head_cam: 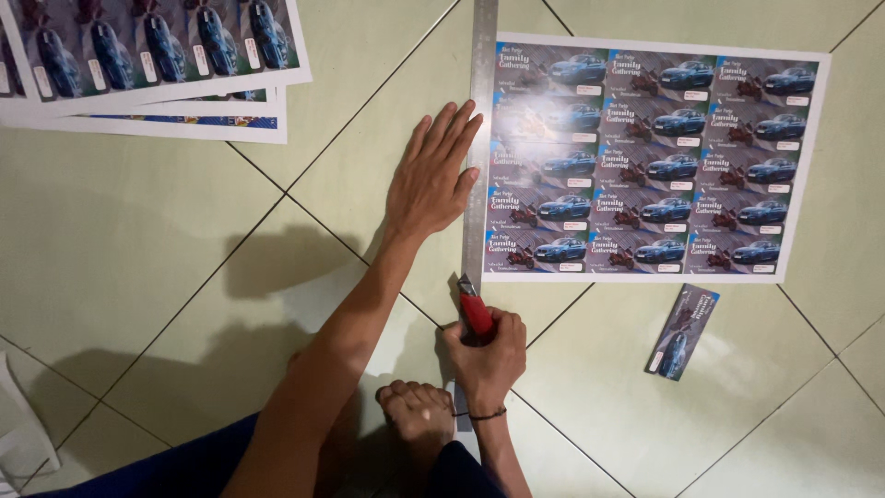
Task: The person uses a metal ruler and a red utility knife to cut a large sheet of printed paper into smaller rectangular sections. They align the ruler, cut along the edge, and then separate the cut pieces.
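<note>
A printed sheet (656,157) of several small car cards lies on the tiled floor. A long metal ruler (480,148) runs along the sheet's left edge. My left hand (431,175) lies flat, fingers spread, pressing the ruler's left side. Below the sheet's bottom left corner, my right hand (484,360) grips a red utility knife (474,310), its tip against the ruler's lower end.
One cut card (682,332) lies loose on the floor, below the sheet to the right. A stack of printed sheets (157,65) sits at the top left. My bare foot (417,420) rests just left of my right wrist. White paper (18,433) shows at the bottom left edge.
</note>
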